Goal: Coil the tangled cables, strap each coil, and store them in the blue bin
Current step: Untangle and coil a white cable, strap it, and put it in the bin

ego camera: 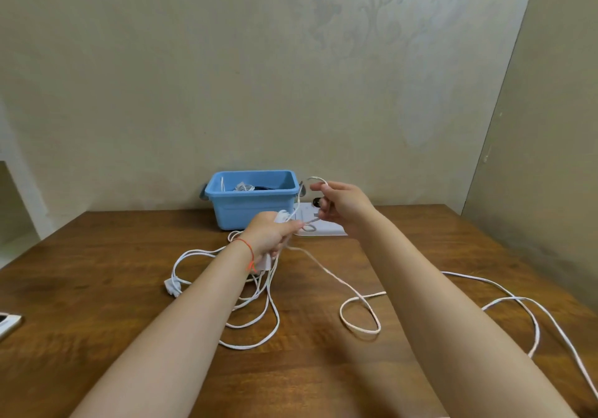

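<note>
Your left hand (270, 234) grips gathered loops of white cable (359, 304); your right hand (339, 205) pinches a fresh loop above. You're mid-coil, I judge. Next, draw in the slack trailing toward the table's right edge. The blue bin (252, 207) sits at the far edge.

The phone (8, 322) was cut off by the left edge. The blue bin (252, 205) contents (coiled cables, apparently) were too small to identify.
</note>
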